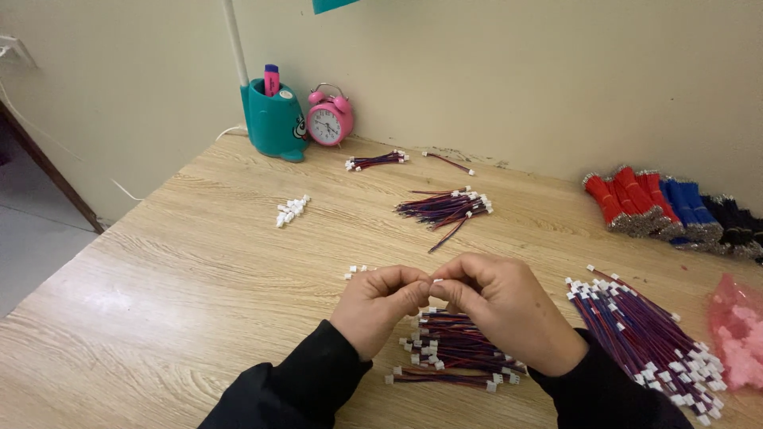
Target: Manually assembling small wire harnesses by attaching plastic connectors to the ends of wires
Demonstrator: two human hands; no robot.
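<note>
Both hands meet above the near middle of the wooden table (183, 262). The left hand (380, 306) and right hand (497, 306) are closed in a pinch, fingertips touching each other, w/ a small white connector (437, 281) showing between them; it sits right at the meeting point, so no hand is clearly nearer. If a wire is attached I cannot tell, the fingers hide it, and the long axis of the piece is too small to read. Just below the hands, partly under them, lies a heap of red-blue wires w/ white plugs (453, 349), running approx. left to right. A bigger fan of the same wires (648, 342) lies to the right, a smaller bunch (445, 208) farther back. Loose white connectors (292, 210) lie on the left, well apart. At the right edge: red, blue and black wire bundles (668, 206) and a pink bag (739, 330). By the beige wall stand a teal pen holder (274, 119) and a pink alarm clock (329, 117).
</note>
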